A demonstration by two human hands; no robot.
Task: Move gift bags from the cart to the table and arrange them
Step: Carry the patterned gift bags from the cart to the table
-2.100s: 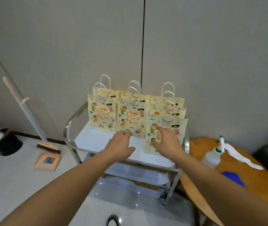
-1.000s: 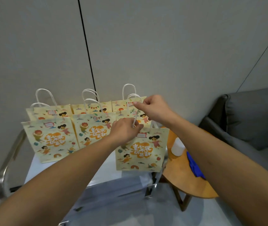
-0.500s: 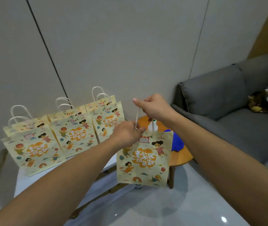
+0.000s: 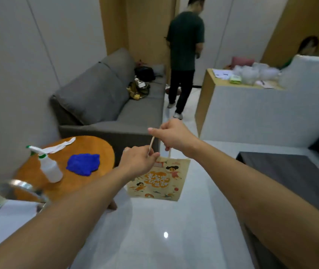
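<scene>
one gift bag [image 4: 157, 178] hangs in the air above the glossy floor [image 4: 154, 230], right of the round wooden table [image 4: 88, 144]. the left hand [image 4: 138, 161] pinches its handle low; the right hand [image 4: 174, 135] grips it higher. the cart's rail [image 4: 26, 188] lies near left, a spray bottle [image 4: 49, 166] and blue cloth [image 4: 84, 164] on the table
</scene>
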